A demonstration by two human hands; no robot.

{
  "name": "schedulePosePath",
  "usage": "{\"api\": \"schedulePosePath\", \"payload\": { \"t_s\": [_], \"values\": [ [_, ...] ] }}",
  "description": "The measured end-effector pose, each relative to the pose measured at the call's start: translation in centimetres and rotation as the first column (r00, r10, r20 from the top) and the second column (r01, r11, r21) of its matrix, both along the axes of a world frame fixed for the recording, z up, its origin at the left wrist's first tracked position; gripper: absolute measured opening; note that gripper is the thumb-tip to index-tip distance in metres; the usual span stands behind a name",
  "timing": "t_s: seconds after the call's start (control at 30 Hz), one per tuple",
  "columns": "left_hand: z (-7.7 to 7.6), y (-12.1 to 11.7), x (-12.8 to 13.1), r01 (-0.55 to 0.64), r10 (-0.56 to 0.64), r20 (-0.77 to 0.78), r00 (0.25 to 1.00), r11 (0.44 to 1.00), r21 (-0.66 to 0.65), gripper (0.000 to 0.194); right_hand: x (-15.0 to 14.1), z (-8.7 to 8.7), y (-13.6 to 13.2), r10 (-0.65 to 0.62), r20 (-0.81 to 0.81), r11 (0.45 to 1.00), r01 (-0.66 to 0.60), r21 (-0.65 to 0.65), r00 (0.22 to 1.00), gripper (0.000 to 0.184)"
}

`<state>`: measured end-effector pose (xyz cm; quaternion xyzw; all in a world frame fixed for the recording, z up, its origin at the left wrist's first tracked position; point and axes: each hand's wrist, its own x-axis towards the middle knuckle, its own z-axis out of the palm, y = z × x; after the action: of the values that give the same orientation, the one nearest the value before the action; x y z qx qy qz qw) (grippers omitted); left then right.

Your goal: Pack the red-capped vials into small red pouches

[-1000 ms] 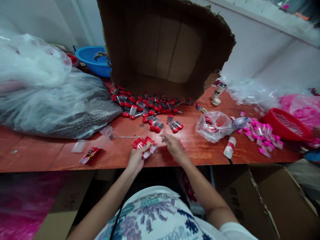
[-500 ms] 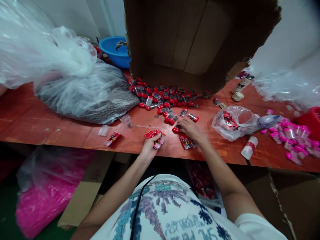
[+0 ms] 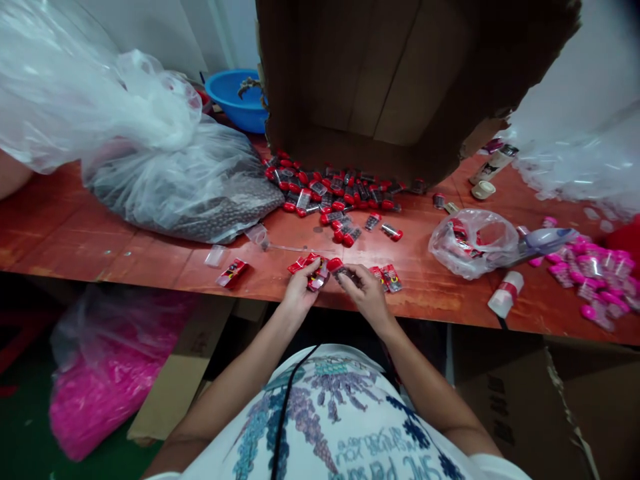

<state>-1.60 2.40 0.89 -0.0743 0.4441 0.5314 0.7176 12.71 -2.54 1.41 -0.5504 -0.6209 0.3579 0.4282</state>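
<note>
The table (image 3: 125, 257) at mid-frame was reddish wood with a worn sheen. Upper centre, the box (image 3: 400, 80) was matt, rough-torn brown cardboard. The bag (image 3: 165, 173) at upper left was thin, crinkled, glossy clear plastic.

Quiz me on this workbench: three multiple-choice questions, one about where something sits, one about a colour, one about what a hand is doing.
1. Where does the blue basin stand?
A. At the table's back, left of the cardboard box
B. On the floor
C. Inside the box

2. What colour are the caps of the small capped vials spilling from the box?
A. Green
B. Red
C. White

3. What is the left hand doing?
A. Resting flat and empty
B. Lifting the basin
C. Gripping a bunch of red packets

Answers: 1 A, the basin shows behind the clear bags, beside the box's left wall. 2 B, the pile is red-capped. 3 C, its fingers are closed around the packets at the table edge.
</note>
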Motion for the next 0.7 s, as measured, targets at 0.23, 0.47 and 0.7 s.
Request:
{"api": "schedulePosePath", "payload": {
  "t_s": [0.23,0.47,0.7],
  "values": [
    [0.4,-0.6,0.3,-0.074,0.082,-0.094,0.992,0.994,0.083,0.014,-0.4,-1.2,-0.3,-0.035,-0.069,0.994,0.028,-0.101,0.997,0.028],
    [0.8,-1.4,0.5,-0.045,0.103,-0.205,0.973,0.962,0.269,0.022,-0.7,-1.2,-0.4,-0.028,-0.292,0.958,-0.058,-0.279,0.956,0.036],
    [1.0,-2.2,0.3,0.176,-0.011,-0.363,0.932,0.889,0.423,0.028,-0.4,-0.8,-0.6,-0.021,-0.289,0.987,-0.026,-0.16,0.957,0.028]
  ]
}}
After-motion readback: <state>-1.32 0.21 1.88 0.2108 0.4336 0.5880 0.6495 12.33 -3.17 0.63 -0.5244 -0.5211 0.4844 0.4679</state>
